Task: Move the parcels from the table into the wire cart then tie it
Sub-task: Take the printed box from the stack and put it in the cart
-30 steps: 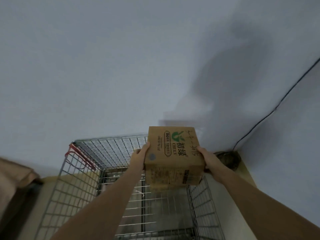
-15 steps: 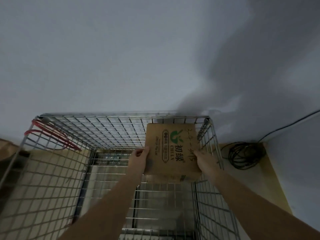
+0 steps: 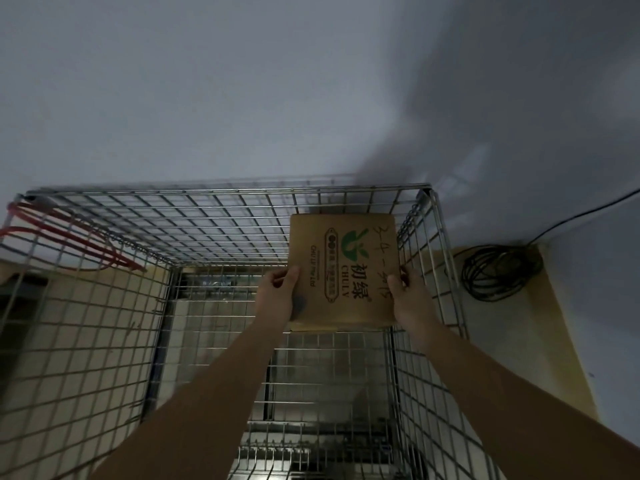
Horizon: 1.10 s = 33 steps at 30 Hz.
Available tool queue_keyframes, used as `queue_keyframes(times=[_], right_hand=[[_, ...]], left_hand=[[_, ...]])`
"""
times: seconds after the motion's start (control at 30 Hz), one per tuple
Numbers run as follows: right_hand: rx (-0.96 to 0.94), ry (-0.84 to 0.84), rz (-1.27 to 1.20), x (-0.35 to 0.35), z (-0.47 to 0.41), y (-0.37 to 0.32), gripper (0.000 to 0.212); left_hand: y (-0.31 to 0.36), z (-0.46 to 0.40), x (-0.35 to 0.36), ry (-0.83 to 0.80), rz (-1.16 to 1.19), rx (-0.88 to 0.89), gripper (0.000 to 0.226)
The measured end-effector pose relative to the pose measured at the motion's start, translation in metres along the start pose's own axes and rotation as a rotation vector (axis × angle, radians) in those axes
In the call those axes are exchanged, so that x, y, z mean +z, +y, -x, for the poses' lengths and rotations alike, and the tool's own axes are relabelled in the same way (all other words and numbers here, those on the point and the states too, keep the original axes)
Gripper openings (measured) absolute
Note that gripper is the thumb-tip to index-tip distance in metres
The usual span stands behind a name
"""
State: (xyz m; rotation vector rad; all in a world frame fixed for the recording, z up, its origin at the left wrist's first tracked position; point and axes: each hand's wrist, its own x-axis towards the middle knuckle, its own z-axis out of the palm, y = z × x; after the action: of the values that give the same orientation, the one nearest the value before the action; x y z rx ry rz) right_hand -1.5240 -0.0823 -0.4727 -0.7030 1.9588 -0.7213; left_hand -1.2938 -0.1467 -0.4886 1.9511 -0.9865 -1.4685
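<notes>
Cardboard parcel [image 3: 346,268], brown, green printed logo and handwriting on the top face, held level inside the wire cart [image 3: 214,233], in its far right corner, close to the back and right mesh walls; contact with them cannot be told. Whether its underside rests on the cart floor is hidden

Left hand [image 3: 278,299] grips the parcel's left edge, thumb over the top, fingers curled beneath out of sight. Right hand [image 3: 410,299] grips the right edge the same way, just beside the right mesh

Step in hand: loading, parcel going down into the corner. Next move likely calls for lowering it squarely to the floor, then drawing both hands out past the mesh without snagging

Red cord [image 3: 69,242] hangs on the cart's left rim, probably for the tying. Coiled black cable [image 3: 498,271] lies on the floor outside, right of the cart
</notes>
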Motion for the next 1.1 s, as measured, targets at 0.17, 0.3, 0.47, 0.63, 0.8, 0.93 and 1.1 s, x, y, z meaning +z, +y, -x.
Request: queue_keyframes(times=[0.17, 0.3, 0.47, 0.63, 0.8, 0.93, 1.1], right_hand=[[-0.128, -0.061, 0.081, -0.019, 0.024, -0.031, 0.047], [-0.209, -0.134, 0.178, -0.049, 0.053, -0.072, 0.052], [-0.338, -0.19, 0.444, -0.094, 0.103, -0.15, 0.048], [-0.462, -0.228, 0.804, -0.134, 0.169, -0.244, 0.037], [-0.64, -0.282, 1.08, -0.149, 0.253, -0.322, 0.049], [-0.787, -0.281, 1.178, -0.137, 0.336, -0.365, 0.05], [-0.987, -0.324, 1.231, -0.099, 0.45, -0.391, 0.045]], left_hand=[[0.026, 0.017, -0.004, 0.079, -0.116, -0.006, 0.05], [0.063, 0.046, -0.028, 0.068, -0.235, 0.082, 0.053], [0.139, 0.102, -0.089, -0.011, -0.43, 0.294, 0.046], [0.211, 0.174, -0.166, -0.028, -0.832, 0.478, 0.049], [0.25, 0.264, -0.238, 0.066, -1.086, 0.559, 0.057], [0.255, 0.353, -0.298, 0.216, -1.111, 0.54, 0.054], [0.23, 0.467, -0.38, 0.384, -1.132, 0.452, 0.056]])
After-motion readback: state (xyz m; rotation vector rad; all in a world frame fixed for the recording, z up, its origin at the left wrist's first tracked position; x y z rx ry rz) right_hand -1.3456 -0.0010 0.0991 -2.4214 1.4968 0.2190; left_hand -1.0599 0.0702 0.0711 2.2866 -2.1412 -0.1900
